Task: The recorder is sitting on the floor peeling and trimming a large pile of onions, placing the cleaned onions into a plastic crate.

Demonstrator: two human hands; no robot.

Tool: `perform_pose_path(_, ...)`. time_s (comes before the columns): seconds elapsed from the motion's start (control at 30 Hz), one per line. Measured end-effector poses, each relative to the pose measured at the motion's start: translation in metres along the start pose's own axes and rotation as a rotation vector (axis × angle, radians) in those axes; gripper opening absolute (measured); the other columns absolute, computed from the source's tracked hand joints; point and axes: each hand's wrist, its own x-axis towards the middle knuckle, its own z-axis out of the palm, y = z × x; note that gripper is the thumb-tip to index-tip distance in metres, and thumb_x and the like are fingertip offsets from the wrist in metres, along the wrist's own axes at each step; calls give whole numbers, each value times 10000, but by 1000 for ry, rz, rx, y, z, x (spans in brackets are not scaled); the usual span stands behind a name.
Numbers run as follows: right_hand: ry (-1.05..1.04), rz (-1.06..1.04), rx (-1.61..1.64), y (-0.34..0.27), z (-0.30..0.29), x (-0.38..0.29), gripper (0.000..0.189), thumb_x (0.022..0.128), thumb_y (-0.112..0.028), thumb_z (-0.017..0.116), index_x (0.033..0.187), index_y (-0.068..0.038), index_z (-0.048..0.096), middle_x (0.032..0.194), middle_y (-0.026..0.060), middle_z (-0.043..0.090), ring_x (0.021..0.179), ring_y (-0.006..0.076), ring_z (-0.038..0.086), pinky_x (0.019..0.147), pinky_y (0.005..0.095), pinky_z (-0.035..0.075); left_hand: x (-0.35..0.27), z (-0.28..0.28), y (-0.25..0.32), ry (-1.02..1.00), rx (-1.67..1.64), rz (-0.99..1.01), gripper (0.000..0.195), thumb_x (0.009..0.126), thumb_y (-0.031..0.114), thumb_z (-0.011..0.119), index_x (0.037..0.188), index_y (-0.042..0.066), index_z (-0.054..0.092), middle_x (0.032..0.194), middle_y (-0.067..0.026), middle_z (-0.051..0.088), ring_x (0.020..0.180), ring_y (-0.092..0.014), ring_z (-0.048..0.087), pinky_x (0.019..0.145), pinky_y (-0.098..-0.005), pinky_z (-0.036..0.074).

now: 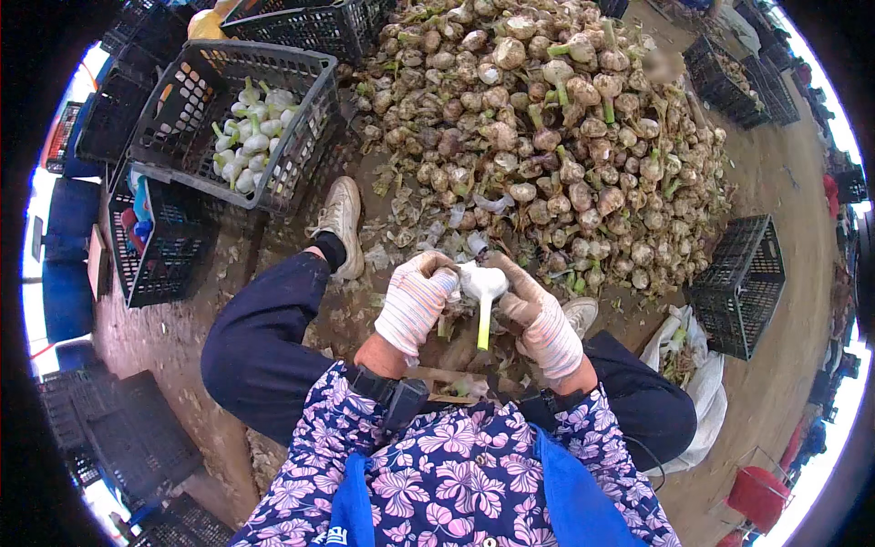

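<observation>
A white peeled garlic bulb (484, 282) with a short green stem pointing down is between my gloved hands. My left hand (418, 297), in a striped knit glove, has its fingers curled at the bulb's left side, on what looks like loose skin. My right hand (536, 311), in a matching glove with soiled fingers, grips the bulb from the right. Beyond my hands rises a big heap of unpeeled garlic bulbs (547, 137) with dry, dirty skins. Several clean white bulbs (255, 142) lie in a black plastic crate (263, 198) at the upper left.
Another black crate (130, 273) with coloured items stands at the left. An upright black crate (738, 287) and a white woven sack (704, 417) with scraps are at the right. Garlic skins litter the floor around my shoes. A red stool (757, 498) stands at the lower right.
</observation>
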Motion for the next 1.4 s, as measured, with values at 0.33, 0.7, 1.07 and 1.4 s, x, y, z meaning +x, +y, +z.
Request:
perform_pose_path(0.33,-6,169,217,9,9,-1,655,793,-44,609,1429,-55,456,1080,79,657,776,145,593,665,273,490,38,-36,-17,626,-885,-322,195,943,237,566,938,62,650,816,-45,661,672,-149,583,594,-290,481)
perform_pose_path(0.7,-76,209,81,2,22,13,557,752,-140,687,1290,-49,573,980,49,658,763,135,603,624,243,463,9,-8,-16,-203,-76,333,304,968,238,631,1141,-8,680,1089,-86,690,915,-169,646,800,-306,519)
perform_pose_path(1.07,-533,-47,134,-48,148,143,1302,752,-384,854,1580,-137,-120,1575,185,228,1328,320,430,1057,422,420,59,-45,-130,371,-1243,-74,368,1017,314,515,1264,59,608,1130,-63,671,988,-224,641,899,-346,517)
perform_pose_path(1.4,-4,106,-1957,24,-34,266,239,855,-129,578,1049,-22,669,1020,261,672,1012,378,659,856,484,537,50,-15,-70,179,-254,-392,683,801,32,673,1442,37,440,1236,-97,596,1024,-175,587,855,-312,513)
